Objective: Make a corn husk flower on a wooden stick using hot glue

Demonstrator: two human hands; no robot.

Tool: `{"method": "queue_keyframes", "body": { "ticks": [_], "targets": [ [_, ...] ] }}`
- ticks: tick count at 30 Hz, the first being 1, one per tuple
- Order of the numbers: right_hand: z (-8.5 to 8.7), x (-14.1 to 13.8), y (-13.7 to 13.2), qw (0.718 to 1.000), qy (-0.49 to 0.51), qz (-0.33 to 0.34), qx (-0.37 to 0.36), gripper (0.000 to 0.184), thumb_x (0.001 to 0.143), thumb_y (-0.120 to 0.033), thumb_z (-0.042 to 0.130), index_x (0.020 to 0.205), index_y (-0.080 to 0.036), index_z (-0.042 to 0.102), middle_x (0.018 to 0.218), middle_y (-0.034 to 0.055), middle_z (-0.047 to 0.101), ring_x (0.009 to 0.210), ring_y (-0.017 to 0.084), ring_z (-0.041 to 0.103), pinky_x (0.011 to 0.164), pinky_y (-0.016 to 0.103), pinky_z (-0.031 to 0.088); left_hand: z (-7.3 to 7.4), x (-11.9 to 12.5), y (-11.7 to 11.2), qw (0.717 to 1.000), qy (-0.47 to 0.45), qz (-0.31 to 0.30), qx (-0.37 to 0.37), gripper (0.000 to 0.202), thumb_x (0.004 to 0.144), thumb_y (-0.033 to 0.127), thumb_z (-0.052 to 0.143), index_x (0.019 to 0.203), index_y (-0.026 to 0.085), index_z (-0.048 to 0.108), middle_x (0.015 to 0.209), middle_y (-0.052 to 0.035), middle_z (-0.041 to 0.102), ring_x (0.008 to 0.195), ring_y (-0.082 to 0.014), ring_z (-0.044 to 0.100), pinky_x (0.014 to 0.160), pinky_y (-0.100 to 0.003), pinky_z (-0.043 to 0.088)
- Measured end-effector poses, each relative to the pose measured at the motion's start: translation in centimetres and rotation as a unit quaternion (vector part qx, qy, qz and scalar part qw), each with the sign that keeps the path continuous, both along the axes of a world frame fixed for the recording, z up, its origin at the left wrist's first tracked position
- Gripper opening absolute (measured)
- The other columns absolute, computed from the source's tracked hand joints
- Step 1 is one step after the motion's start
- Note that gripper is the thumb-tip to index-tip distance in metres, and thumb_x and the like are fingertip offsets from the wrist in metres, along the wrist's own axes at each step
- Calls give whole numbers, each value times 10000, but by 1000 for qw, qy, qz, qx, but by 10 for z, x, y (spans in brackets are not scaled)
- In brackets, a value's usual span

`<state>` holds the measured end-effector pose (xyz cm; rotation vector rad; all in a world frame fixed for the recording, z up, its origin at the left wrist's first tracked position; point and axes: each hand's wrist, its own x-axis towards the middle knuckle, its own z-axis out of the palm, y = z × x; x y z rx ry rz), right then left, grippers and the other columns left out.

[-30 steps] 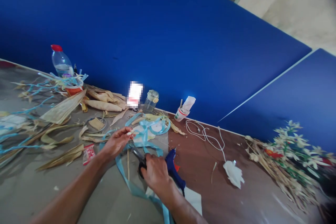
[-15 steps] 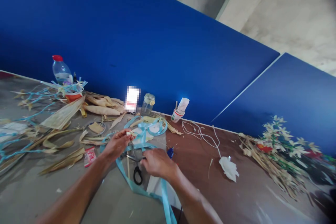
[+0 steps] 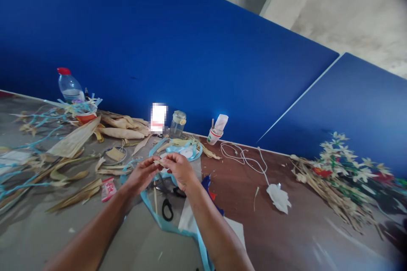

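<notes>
At left, light-blue thin stems with pale tips (image 3: 34,185) lie on the grey-and-brown surface (image 3: 133,237), apparently finished. Tan dried husks (image 3: 122,133) at far centre-left and a flat light-blue ribbon (image 3: 149,206) lie loose, seemingly unused stock. At centre, 1 small, pale, husk-like piece (image 3: 159,162) seems partly worked, its shaping probably incomplete. It sits between the fingertips of both hands, above the surface: the left hand (image 3: 143,173) pinches it nearly closed from the left; the right hand's (image 3: 181,171) fingers meet it from the right, their exact grip unclear. Black-handled metal scissors (image 3: 163,210) lie unheld on the near side.
</notes>
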<state>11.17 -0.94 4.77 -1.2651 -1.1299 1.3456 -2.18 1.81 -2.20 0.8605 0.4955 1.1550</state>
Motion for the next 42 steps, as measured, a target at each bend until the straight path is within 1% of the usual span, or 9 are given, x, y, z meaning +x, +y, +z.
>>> {"method": "queue_keyframes", "body": {
  "ticks": [6,10,21,24,27,32,35,38,42],
  "targets": [
    [-2,-1,4,994,89,-9,-70,162,599,-282,674,610,-171,557,557,-54,547,550,87,510,587,229,392,-2,0,0,1000,0,-11,2,134,669,229,740,752,140,684,714,-39,645,683,-149,563,705,-280,424],
    [-4,-2,4,985,151,-9,-87,181,568,-282,682,595,-173,541,552,-51,560,562,101,549,593,236,422,-1,0,-1,1000,14,-21,7,105,687,220,725,749,148,682,696,-29,637,672,-146,562,705,-281,421],
    [-20,-3,7,981,180,-29,-73,163,568,-244,684,593,-171,540,502,-60,550,455,79,493,516,217,410,4,1,-3,999,28,-22,7,149,637,248,762,727,151,692,681,-28,624,672,-156,553,693,-284,416],
    [-24,-1,9,973,207,-60,-79,153,561,-249,676,584,-171,547,501,-61,534,460,78,476,500,218,420,3,1,-2,1000,14,-8,-6,150,615,224,777,719,158,691,719,-33,640,691,-158,566,704,-282,417],
    [-27,0,9,966,232,-83,-82,180,579,-299,687,597,-167,566,511,-50,534,456,76,463,470,212,408,0,0,0,1000,1,8,-19,150,622,214,774,729,157,686,735,-34,656,701,-155,574,706,-278,412],
    [-26,-2,7,960,265,-53,-73,291,621,-426,691,619,-155,585,541,-24,543,465,80,466,469,217,400,-1,-2,3,1000,-2,17,-17,176,622,239,779,723,140,675,688,-29,652,677,-139,563,669,-261,404],
    [-25,-5,5,960,269,-37,-64,236,605,-361,703,628,-154,590,584,-19,568,486,74,466,482,206,385,3,-1,2,1000,-5,22,-22,192,600,242,793,717,146,676,692,-25,659,680,-143,573,676,-267,410],
    [-25,-8,4,967,252,-26,-36,151,593,-271,690,622,-154,599,563,-22,577,481,64,449,479,188,344,8,1,-1,1000,-6,19,-19,182,600,237,793,703,143,676,674,-24,655,662,-142,572,670,-273,411],
    [-25,-9,4,966,255,-36,-19,106,590,-237,667,592,-160,594,525,-28,576,473,64,447,471,183,323,9,3,-2,1000,-7,13,-16,172,610,231,787,715,141,683,668,-23,646,664,-142,568,673,-275,413]
  ]
}}
